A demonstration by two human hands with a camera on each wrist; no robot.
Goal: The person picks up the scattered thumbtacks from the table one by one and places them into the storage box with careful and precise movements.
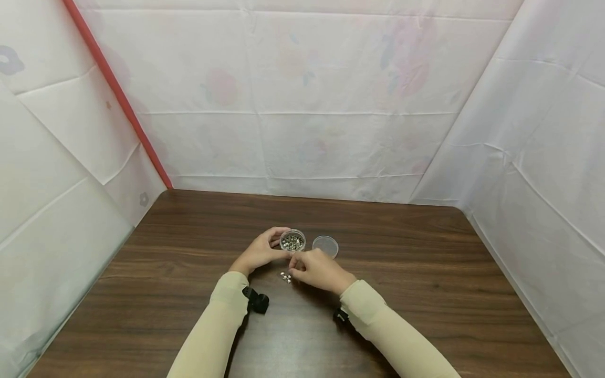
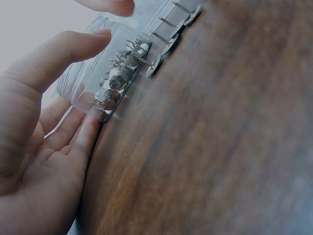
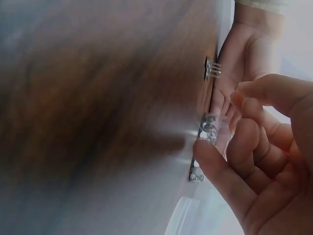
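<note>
My left hand [image 1: 261,253] curls around a small clear round jar [image 1: 293,232], thumb on the near side and fingers on the far side. Silvery thumbtacks [image 2: 117,78] lie heaped inside it. Several loose thumbtacks [image 1: 285,277] rest on the table in front of the jar, points up in the left wrist view. My right hand [image 1: 317,269] hovers just right of these loose tacks, close to the jar. In the right wrist view its thumb [image 3: 274,90] and forefinger come together at the tips; whether a tack sits between them is hidden.
A clear round lid [image 1: 326,244] lies flat on the brown wooden table [image 1: 402,252], right of the jar and just beyond the right hand. White patterned cloth [image 1: 302,142] hangs along the back and sides of the table.
</note>
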